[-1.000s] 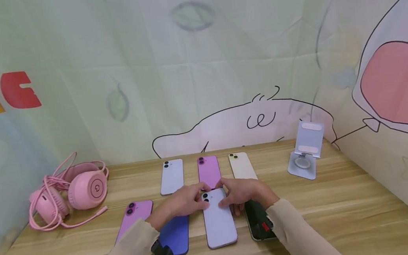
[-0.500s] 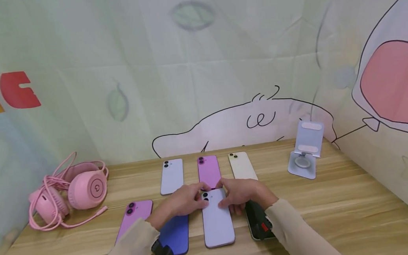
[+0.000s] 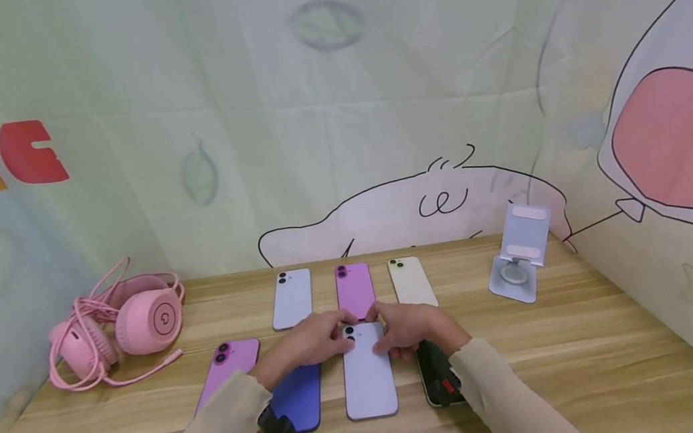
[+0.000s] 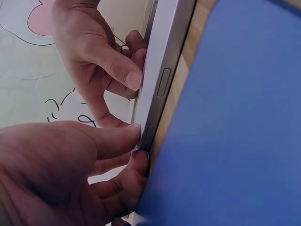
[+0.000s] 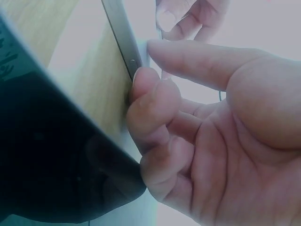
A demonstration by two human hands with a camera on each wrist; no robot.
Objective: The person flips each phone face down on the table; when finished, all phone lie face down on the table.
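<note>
A pale lavender phone lies back up on the wooden table, its camera end away from me. My left hand pinches its far left corner, thumb on the back and fingers at the edge. At the far right corner my right hand does likewise, with its thumb on the back and fingers curled at the side. A purple phone lies just beyond both hands. Left of the held phone is a blue phone, partly under my left wrist. A dark phone lies to its right, partly hidden by my right wrist.
Behind stand out a light phone and a cream phone, flanking the purple one. Another purple phone lies front left. A pink headset with loose cable occupies the left, a folding phone stand the back right.
The near end of the lavender phone has swung slightly left, so it lies straighter. Both hands have stayed on its far corners.
</note>
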